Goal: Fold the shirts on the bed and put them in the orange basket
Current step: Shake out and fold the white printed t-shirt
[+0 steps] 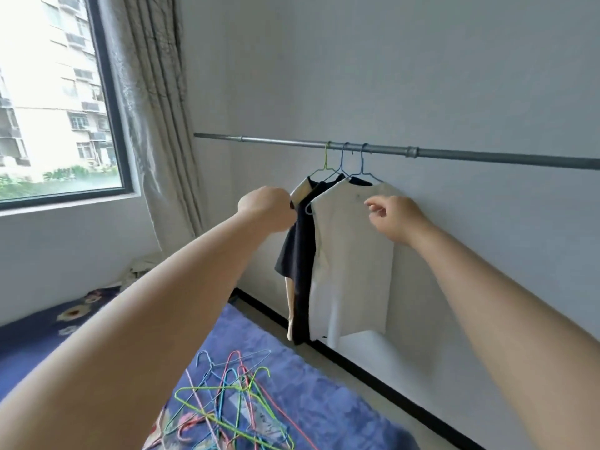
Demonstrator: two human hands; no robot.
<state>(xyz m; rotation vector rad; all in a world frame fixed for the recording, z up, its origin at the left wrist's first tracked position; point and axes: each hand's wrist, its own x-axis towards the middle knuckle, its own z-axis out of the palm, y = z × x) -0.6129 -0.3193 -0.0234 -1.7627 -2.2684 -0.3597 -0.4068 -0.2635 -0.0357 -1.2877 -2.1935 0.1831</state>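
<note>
Three shirts hang; my left hand grips one, right hand loose-fingered. Yanking could snag hangers.

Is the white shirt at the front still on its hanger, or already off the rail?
On its hanger: the white shirt hangs full length from a blue hanger hooked over the rail.

Hands reach cream shirt hanging on rail.

Nothing to read from here: no lettering on the cream shirt at the front of the rail, none on the dark shirt behind it, and only a small, unclear mark near the cream collar.
</note>
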